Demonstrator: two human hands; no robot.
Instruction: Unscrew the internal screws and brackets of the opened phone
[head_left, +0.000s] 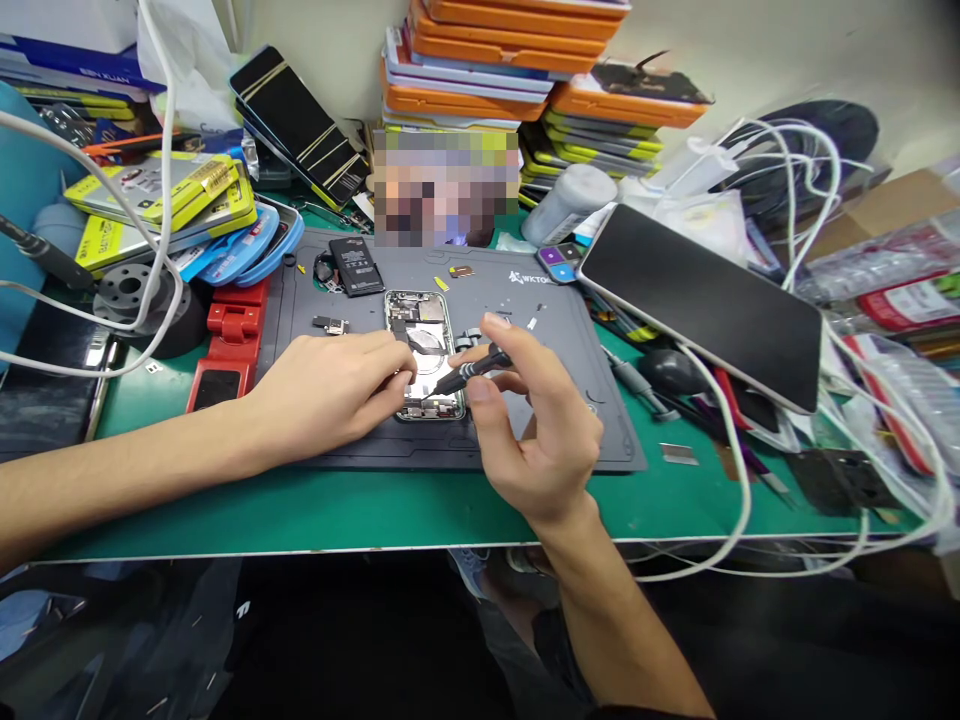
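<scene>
An opened smartphone (431,310), its inner parts bare, lies on a dark grey work mat (487,440). My left hand (349,385) is closed at the phone's left edge, with curled fingertips on the frame; the exact grip is partly hidden. Between the thumb and fingers of my right hand (536,420) is a small black screwdriver (469,370), slanting down to the left. Its thin tip points into the lower part of the phone. Left of the phone rests a small loose component (330,325). A black battery (357,266) lies above it on the mat.
On the left are a red clamp (232,335), a black round stand (146,300) and yellow boxes (161,200). Orange cases (495,45) are stacked at the back. A large dark-screened device (701,300) and white cables (739,470) crowd the right side.
</scene>
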